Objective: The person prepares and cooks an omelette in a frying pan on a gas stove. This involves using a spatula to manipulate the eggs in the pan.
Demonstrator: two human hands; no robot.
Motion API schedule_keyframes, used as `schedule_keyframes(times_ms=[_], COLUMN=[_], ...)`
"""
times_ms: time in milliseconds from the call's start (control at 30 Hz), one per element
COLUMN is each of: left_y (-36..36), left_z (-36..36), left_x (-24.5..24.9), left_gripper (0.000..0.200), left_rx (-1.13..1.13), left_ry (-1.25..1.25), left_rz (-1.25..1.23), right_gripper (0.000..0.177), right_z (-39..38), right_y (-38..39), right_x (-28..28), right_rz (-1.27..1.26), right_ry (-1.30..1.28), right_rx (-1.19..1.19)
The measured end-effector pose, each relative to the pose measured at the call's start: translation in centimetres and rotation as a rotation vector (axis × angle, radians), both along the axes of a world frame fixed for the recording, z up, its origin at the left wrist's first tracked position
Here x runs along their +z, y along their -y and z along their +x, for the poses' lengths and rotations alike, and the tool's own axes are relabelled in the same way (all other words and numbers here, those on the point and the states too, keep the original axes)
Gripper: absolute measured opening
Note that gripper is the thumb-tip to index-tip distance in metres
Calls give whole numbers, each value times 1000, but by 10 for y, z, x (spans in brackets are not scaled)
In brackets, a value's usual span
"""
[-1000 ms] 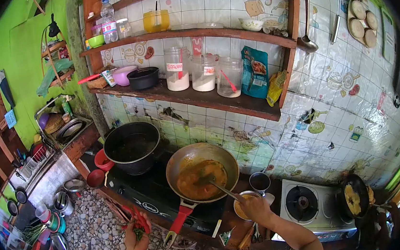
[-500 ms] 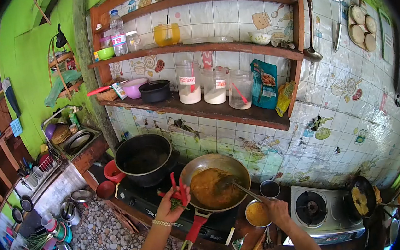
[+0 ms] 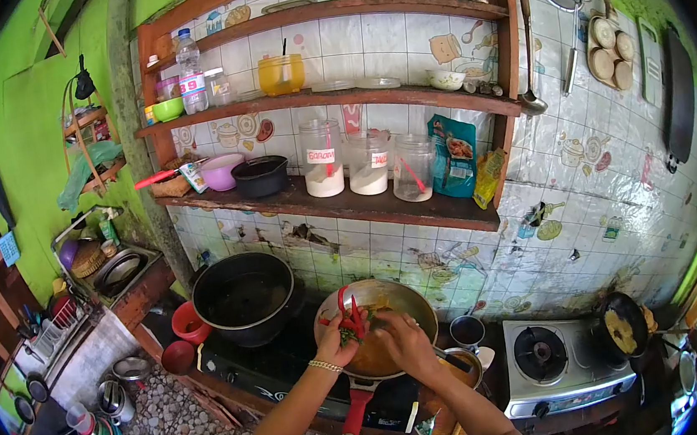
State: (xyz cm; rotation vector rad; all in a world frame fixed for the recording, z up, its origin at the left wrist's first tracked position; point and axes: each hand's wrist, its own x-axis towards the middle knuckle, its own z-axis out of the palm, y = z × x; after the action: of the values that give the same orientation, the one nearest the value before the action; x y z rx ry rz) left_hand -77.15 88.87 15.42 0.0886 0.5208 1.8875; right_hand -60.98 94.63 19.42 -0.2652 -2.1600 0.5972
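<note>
My left hand (image 3: 338, 348) is closed around red chillies (image 3: 352, 311) and some small green pieces, over the near left part of the frying pan (image 3: 422, 301). Orange-brown sauce (image 3: 376, 359) covers the pan's bottom. Close beside the chillies, my right hand (image 3: 409, 344) has its fingers bent together above the sauce; whatever they pinch is hidden. To the right, a dark utensil (image 3: 455, 361), apparently the spatula, rests across a bowl, partly behind my right forearm. The pan's red handle (image 3: 355, 410) points towards me.
A large black pot (image 3: 243, 299) stands left of the pan on the stove. Red bowls (image 3: 191, 320) are beyond it. A dark cup (image 3: 467, 331) and a second stove (image 3: 538, 358) with a small pan (image 3: 623, 327) are right. Jars (image 3: 324, 161) line the shelf above.
My right hand has let go of the spatula and moved left to the chillies. My left hand has shifted right and over the pan with them. The camera view has shifted slightly.
</note>
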Motion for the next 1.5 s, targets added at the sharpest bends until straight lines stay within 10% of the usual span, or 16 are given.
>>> schedule_keyframes(times_ms=[200, 267, 500, 667, 800, 933, 1000, 1200, 1500], left_y=[-20, -25, -25, -25, -26, -26, -33, -46, -47], left_z=[0, 2, 3, -2, -10, -21, -23, -15, -26], left_x=[-8, -10, -14, -19, -30, -32, -36, -34, -18], left_gripper=[23, 23, 22, 18, 15, 19, 17, 13, 14], left_rx=[46, -57, -159, -97, -55, -218, -245, -222, -300], left_ry=[-33, 12, 22, 99, 194, 190, 216, -213, -148], left_rz=[-143, -105, -83, -68, -141, -125, -172, -257, -220], right_gripper=[56, 66, 44, 27, 25, 25, 34, 53, 23], right_z=[-59, -60, -81, -94, -92, -83, -90, -90, -92], right_y=[-42, -47, -68, -61, -86, -95, -90, -66, -93], right_x=[-23, 0, -17, -24, -18, 2, 1, 21, -1], right_rz=[-579, -1250, -1103, -1419, -1366, -1096, -393, -450, -429], right_ry=[57, 312, 474, -265, -462, -26, 371, 615, 226], right_rx=[-59, 201, 406, 364, 403, 210, 143, 296, 80])
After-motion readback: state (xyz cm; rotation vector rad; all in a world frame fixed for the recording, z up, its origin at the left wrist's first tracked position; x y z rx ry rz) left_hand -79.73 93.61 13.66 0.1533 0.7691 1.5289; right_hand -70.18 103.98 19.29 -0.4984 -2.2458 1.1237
